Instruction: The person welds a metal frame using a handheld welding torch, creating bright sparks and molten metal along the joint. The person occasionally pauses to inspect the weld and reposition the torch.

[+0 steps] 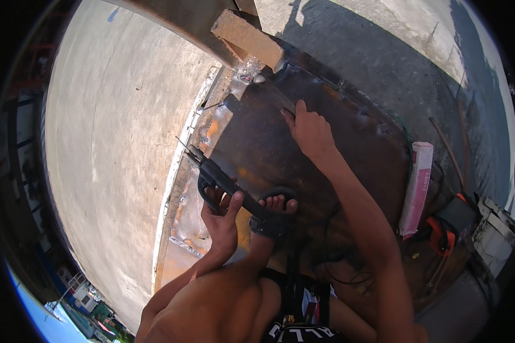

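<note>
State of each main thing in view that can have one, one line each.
Left hand, gripping the welding holder
Welding holder, held, thin rod sticking out beyond its tip
Right hand, closed on the tool's handle
Tool, held, far end pointing away from the person
Metal plate, stained, partly shaded
Pink-and-white box, cannot tell if open or shut

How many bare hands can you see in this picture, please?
2. The left hand holds the black electrode holder, left of centre; the right hand grips a long, narrow tool, higher up over the steel plate. Any in the dark edges may be hidden.
</note>
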Demonstrator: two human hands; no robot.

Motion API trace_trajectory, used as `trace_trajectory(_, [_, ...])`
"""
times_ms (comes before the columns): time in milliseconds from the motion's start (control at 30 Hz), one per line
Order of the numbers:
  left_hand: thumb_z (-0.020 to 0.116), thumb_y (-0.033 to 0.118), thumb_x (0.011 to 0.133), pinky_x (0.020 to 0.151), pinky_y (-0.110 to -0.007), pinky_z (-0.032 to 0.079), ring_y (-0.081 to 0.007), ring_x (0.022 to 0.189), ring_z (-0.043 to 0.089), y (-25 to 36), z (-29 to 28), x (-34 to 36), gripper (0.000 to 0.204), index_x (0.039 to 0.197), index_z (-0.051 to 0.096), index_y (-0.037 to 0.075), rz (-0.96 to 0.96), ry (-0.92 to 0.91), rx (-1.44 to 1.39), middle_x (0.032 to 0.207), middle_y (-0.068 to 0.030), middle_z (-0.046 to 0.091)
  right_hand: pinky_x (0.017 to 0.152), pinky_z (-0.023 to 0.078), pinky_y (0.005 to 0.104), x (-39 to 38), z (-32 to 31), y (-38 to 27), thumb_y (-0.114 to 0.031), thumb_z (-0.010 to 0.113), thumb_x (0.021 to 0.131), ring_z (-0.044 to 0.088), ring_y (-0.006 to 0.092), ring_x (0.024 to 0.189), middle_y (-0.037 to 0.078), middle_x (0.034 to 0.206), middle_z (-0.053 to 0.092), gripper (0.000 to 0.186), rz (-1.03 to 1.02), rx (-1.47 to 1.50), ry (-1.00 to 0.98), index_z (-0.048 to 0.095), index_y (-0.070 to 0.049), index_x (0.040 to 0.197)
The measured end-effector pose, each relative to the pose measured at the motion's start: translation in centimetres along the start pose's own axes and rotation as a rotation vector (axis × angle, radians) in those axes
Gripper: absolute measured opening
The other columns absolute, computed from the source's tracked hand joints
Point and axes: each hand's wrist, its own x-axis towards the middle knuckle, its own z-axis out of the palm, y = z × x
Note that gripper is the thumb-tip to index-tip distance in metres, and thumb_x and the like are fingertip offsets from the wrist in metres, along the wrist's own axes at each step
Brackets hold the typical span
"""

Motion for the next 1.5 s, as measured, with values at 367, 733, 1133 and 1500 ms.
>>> trace_trajectory(367, [0.075,0.004,0.102,0.102,-0.036,0.057,-0.0211,0.117,0.067,0.0,-0.1,0.4,0.051,0.146,0.051,-0.005,-0.013,-0.017,0.030,0.142,-0.0184,0.064,0.059,0.050,0.0496,-4.7,-3.6,-0.1,-0.033,0.054,0.115,0.072,0.0428,0.064,0.023,0.072,0.069,0.035,0.218,0.587,0.158,0.056,0.002,0.108])
trace_trajectory(733, [0.073,0.006,0.104,0.105,-0.038,0.055,-0.0227,0.120,0.066,-0.1,-0.5,0.8,0.058,0.154,0.046,-0.006,0.010,0.044,0.031,0.143,-0.0189,0.063,0.057,0.049,0.0451,1.6,0.6,-1.1,-0.035,0.050,0.116,0.066,0.0277,0.060,0.012,0.068,0.062,0.037,0.521,1.000,0.019,0.053,0.000,0.104])
trace_trajectory(1133, [0.070,0.010,0.106,0.108,-0.039,0.054,-0.0245,0.121,0.066,-1.0,-0.3,0.7,0.068,0.162,0.036,-0.004,-0.011,-0.041,0.088,0.147,-0.0188,0.060,0.064,0.057,0.0510,-5.1,-2.9,1.8,-0.038,0.056,0.113,0.073,0.0460,0.070,0.021,0.073,0.070,0.039,0.130,0.328,-0.067,0.056,0.001,0.111])
trace_trajectory(1500, [0.074,0.008,0.103,0.104,-0.038,0.056,-0.0241,0.117,0.068,-0.7,0.4,0.6,0.059,0.152,0.046,-0.007,-0.012,0.017,0.055,0.141,-0.0193,0.065,0.063,0.062,0.0535,2.3,-1.4,0.5,-0.041,0.059,0.110,0.075,0.0467,0.075,0.023,0.077,0.073,0.042,-0.022,0.040,-0.044,0.057,0.000,0.109])
